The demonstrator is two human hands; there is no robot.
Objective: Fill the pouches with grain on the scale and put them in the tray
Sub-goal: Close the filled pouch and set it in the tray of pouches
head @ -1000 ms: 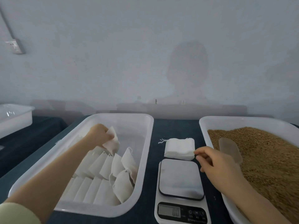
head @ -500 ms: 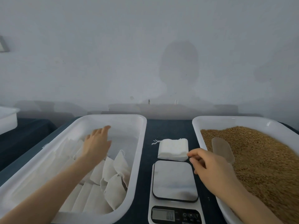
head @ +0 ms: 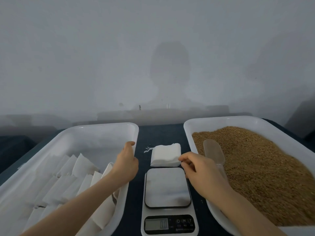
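The left hand reaches forward over the right rim of the tray. Its back is up, its fingers are straight and together and point away, and it is released with nothing in it. Its forearm crosses the near part of the tray, above the filled pouches, which lie in overlapping rows on the tray's left and near side.

The right hand comes in from the near right, its wrist over the rim of the tub. Its fingers are curled under, and its thumb and forefinger meet at the near right corner of the stack of empty pouches (loose strings trail from the stack's far left corner). Whether a pouch is caught between them I cannot tell.

The stack lies on the dark worktop between tray and tub, just beyond the scale. The scale sits near and central, and its display is too blurred to read.

Grain fills the tub, and a clear scoop lies in it just right of the right hand.
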